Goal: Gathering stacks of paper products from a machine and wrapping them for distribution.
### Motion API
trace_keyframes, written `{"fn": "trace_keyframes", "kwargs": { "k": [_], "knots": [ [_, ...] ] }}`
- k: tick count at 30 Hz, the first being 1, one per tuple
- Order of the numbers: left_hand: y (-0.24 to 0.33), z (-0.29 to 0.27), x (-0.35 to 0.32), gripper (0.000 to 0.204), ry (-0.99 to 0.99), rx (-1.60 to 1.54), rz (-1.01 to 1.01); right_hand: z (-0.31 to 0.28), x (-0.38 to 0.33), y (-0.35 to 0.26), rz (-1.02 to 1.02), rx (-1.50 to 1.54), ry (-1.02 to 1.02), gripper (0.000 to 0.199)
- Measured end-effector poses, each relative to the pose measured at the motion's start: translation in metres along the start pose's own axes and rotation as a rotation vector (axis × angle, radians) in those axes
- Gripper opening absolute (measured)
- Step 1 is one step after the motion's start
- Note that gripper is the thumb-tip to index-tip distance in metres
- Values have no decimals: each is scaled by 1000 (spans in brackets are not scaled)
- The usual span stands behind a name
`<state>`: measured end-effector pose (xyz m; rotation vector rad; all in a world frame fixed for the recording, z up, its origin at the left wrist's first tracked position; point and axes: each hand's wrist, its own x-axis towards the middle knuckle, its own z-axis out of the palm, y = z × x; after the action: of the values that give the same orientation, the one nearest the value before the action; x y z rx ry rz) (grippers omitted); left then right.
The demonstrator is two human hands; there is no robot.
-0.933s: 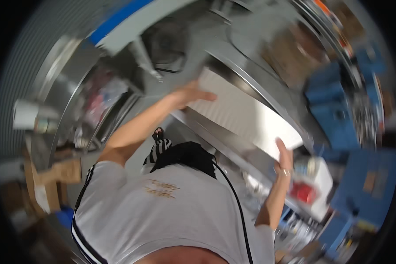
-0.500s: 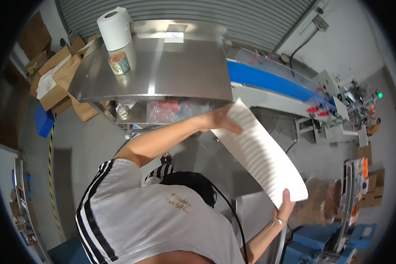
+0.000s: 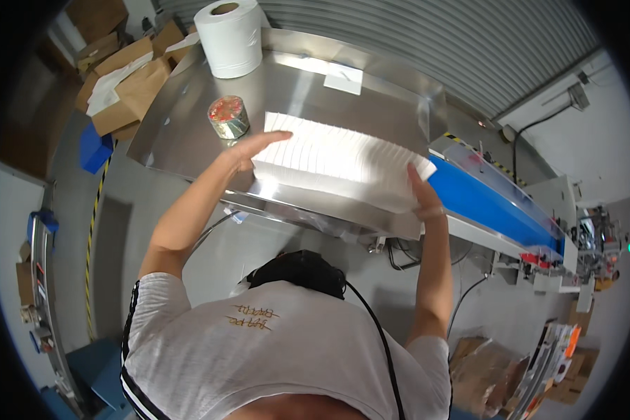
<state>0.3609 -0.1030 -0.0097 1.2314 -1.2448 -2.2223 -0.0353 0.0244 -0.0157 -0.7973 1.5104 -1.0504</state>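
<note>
A long white block with many fine ridges (image 3: 339, 161), like a row of thin white pieces pressed together, is held level over the front part of the steel table (image 3: 182, 143). My left hand (image 3: 253, 150) grips its left end, with the thumb on the upper side. My right hand (image 3: 425, 192) clasps the right end, close to the blue conveyor belt (image 3: 493, 203). Whether the block rests on the table or hovers just above it, I cannot tell. Just beyond my left hand stands a roll of tape (image 3: 228, 117) with a red and green pattern.
A large white paper roll (image 3: 229, 42) stands at the table's back left. A small white card (image 3: 344, 79) lies near the raised back edge. Open cardboard boxes (image 3: 129, 87) crowd the left side, above a blue bin (image 3: 96, 148). Machinery (image 3: 595, 238) stands at the far right.
Both hands have swung the ridged white block from a steep slant at the right of the table to nearly level over it. My right hand has come up and forward.
</note>
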Motion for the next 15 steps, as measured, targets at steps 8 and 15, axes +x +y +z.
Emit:
{"fn": "trace_keyframes", "kwargs": {
  "k": [8,15],
  "knots": [
    [9,15,-1,84,495,515,138,-22,153,-39,-52,-478,-122,65],
    [-8,80,-26,79,568,591,56,7,157,-102,-304,-945,-169,71]
  ]
}}
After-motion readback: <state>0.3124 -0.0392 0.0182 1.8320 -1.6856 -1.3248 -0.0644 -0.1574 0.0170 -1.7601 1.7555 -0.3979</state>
